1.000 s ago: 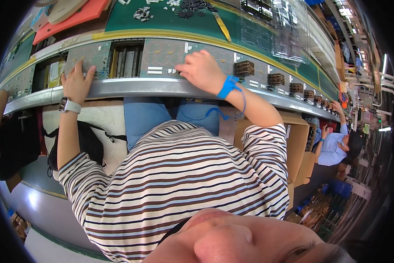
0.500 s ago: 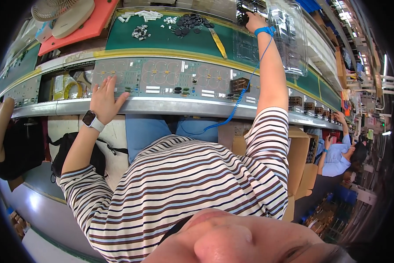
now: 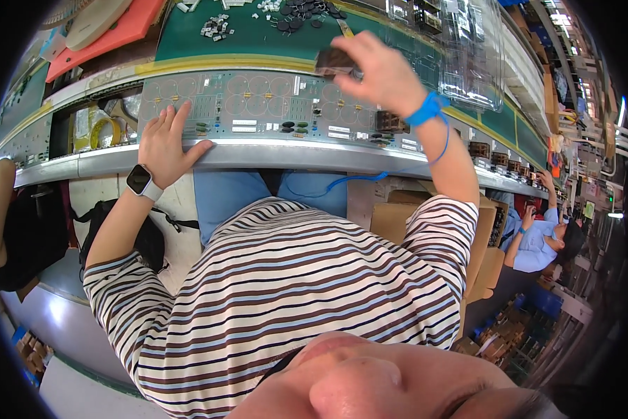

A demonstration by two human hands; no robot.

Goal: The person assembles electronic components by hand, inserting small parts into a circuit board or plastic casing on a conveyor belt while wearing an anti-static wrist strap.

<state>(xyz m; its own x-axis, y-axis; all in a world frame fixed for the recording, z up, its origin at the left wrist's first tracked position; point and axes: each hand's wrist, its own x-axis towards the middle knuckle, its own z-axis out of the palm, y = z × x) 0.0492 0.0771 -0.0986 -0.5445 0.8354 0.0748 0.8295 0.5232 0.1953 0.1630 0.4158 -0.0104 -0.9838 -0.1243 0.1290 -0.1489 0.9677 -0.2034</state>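
My right hand (image 3: 383, 73), with a blue coiled-cord wrist strap (image 3: 427, 109), grips a dark block-shaped component (image 3: 335, 62) between thumb and fingers. It is raised over the far edge of a long grey-green circuit board (image 3: 261, 105) printed with circles. A similar dark brown block (image 3: 390, 123) stands on the board below that wrist. My left hand (image 3: 164, 143), wearing a watch, rests with spread fingers on the board's left part and near edge. Small white, black and green parts sit on the board.
A metal rail (image 3: 258, 155) runs along the near side. Behind, a green mat (image 3: 251, 43) carries black discs (image 3: 296, 17) and small metal parts (image 3: 217, 26). Clear plastic trays (image 3: 471, 63) stand at the far right. Cardboard boxes (image 3: 397, 216) are beside me; another person (image 3: 537, 241) sits farther right.
My right hand has come back from the trays at the far right toward the board, with a dark block now in it. My left hand stays on the board, slightly shifted.
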